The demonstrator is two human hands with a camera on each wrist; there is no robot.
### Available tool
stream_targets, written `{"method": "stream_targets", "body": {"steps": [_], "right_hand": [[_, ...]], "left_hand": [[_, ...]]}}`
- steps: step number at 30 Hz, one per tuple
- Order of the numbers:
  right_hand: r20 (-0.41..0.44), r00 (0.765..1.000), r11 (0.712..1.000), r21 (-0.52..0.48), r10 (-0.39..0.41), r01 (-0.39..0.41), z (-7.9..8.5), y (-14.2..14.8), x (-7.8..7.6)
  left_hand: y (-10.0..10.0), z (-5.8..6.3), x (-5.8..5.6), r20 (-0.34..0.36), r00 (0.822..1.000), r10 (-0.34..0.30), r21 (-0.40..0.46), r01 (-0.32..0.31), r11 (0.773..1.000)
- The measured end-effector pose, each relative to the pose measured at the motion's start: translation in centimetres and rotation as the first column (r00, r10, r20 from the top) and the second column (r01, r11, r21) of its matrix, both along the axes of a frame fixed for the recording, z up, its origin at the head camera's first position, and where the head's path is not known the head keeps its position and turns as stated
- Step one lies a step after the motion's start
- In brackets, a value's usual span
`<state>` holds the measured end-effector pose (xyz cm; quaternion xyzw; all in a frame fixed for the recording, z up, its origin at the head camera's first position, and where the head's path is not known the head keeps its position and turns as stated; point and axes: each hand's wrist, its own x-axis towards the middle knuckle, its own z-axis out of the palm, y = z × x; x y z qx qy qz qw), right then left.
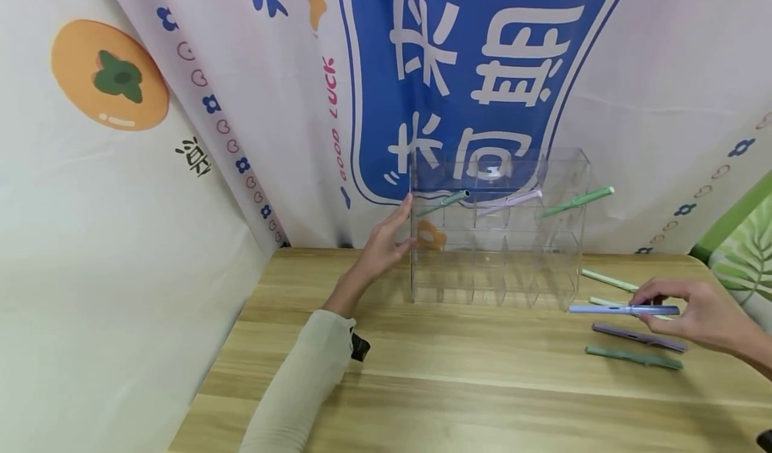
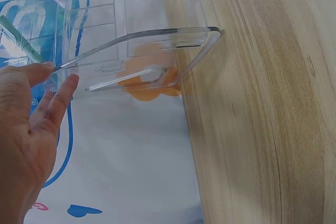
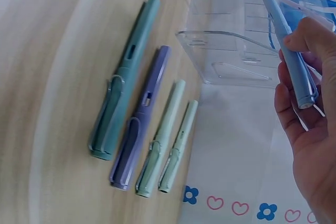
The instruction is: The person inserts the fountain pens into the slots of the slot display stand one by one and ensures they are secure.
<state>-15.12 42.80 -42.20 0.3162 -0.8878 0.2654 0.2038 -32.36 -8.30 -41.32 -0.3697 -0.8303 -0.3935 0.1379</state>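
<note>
My left hand [image 1: 382, 244] touches the left side of a clear acrylic pen rack [image 1: 504, 241], its fingers and thumb fairly straight and spread apart. Between thumb and fingers, my right hand [image 1: 702, 309] pinches a light blue pen [image 3: 286, 40] with a clip, held above the table to the right of the rack. Under it lie two pale green pens [image 3: 169, 124], a purple pen [image 3: 143, 111] and a dark green pen [image 3: 126, 66], roughly side by side. Across the rack's upper part rest a dark green pen [image 1: 449, 200], a lilac pen [image 1: 512, 201] and a bright green pen [image 1: 580, 200].
The rack stands at the back of a wood-grain table [image 1: 446, 372]. Behind it hangs a white cloth [image 1: 651, 104] with a blue printed panel and characters. White sheeting [image 1: 120, 238] hangs at the left, and a green leaf-print cloth [image 1: 744, 245] shows at the right.
</note>
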Motion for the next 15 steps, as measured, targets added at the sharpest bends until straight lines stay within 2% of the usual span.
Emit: {"method": "stream_targets", "body": {"steps": [4,10,15], "right_hand": [[0.03,0.999,1.0,-0.011,-0.011,0.012,1.0,0.1,-0.4],[0.008,0.998,0.998,0.002,-0.062,0.062,1.9,0.2,-0.9],[0.005,0.996,0.996,-0.024,-0.084,0.084,2.2,0.2,-0.8]], "left_hand": [[0.0,-0.1,-0.1,-0.009,1.0,0.003,0.008,-0.003,1.0],[0.0,0.0,-0.2,-0.03,1.0,-0.001,0.026,0.001,1.0],[-0.1,0.0,0.0,-0.023,1.0,-0.018,0.024,0.019,1.0]]}}
